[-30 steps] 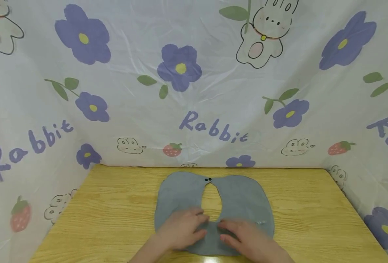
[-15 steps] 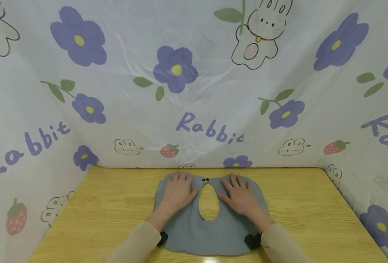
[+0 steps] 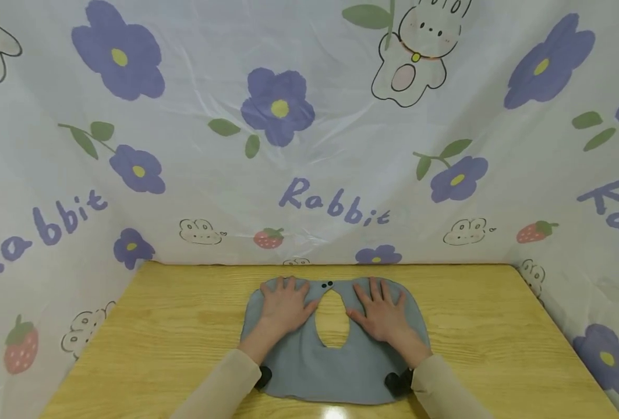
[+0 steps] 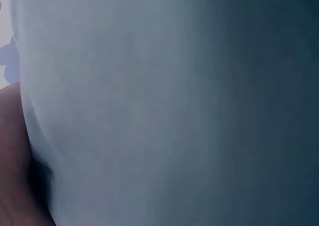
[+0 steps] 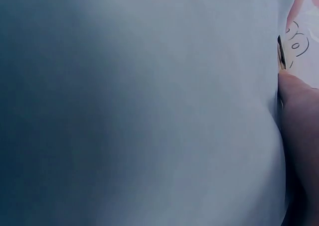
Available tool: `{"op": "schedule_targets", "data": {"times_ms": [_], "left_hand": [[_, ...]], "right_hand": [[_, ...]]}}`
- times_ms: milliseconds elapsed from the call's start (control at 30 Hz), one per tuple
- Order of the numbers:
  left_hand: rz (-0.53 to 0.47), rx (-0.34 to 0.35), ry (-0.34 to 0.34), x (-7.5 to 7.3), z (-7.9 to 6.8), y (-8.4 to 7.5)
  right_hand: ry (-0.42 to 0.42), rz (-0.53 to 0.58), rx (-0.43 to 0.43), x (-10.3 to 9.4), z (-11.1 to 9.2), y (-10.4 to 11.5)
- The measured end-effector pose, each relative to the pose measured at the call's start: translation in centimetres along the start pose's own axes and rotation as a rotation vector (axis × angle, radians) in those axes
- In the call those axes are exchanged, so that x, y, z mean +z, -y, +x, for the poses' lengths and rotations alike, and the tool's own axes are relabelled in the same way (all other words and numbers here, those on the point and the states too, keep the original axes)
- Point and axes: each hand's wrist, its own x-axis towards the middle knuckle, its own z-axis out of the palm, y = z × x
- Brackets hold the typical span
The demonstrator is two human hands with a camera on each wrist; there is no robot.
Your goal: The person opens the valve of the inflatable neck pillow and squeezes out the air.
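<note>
A grey-blue bib (image 3: 335,372) lies flat on the table, its oval neck hole (image 3: 332,320) showing the wood beneath. Two dark snaps (image 3: 327,284) join its straps at the far edge. My left hand (image 3: 284,305) rests palm down with spread fingers on the upper left part of the bib. On the upper right part, my right hand (image 3: 382,311) lies the same way. Bib fabric (image 4: 119,106) fills most of the left wrist view, with part of the hand at its left edge. In the right wrist view, fabric (image 5: 174,111) likewise covers most, the thumb (image 5: 299,96) at the right.
The wooden table (image 3: 183,326) extends to both sides of the bib. Behind and beside it hangs a white cloth (image 3: 330,151) printed with purple flowers, rabbits and strawberries. Dark wrist straps (image 3: 400,382) show by the beige sleeves (image 3: 225,384).
Both hands have moved from the near part of the bib, below the neck hole, up to its far corners and flattened there. Over the last half second they have hardly moved.
</note>
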Motion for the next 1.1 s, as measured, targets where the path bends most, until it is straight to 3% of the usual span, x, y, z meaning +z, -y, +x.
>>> {"op": "schedule_targets", "data": {"times_ms": [300, 733, 900, 1100], "left_hand": [[-0.029, -0.016, 0.010, -0.1, 0.1, -0.1], [-0.022, 0.000, 0.019, 0.2, 0.4, -0.1], [-0.087, 0.003, 0.040, -0.2, 0.2, 0.2], [-0.172, 0.095, -0.065, -1.5, -1.8, 1.2]], "right_hand": [[-0.008, -0.009, 0.000, 0.0, 0.0, 0.2], [0.044, -0.004, 0.025, -0.5, -0.4, 0.6], [0.006, 0.013, -0.002, -0.3, -0.5, 0.2], [-0.072, 0.002, -0.082, -1.5, -2.5, 0.4]]}}
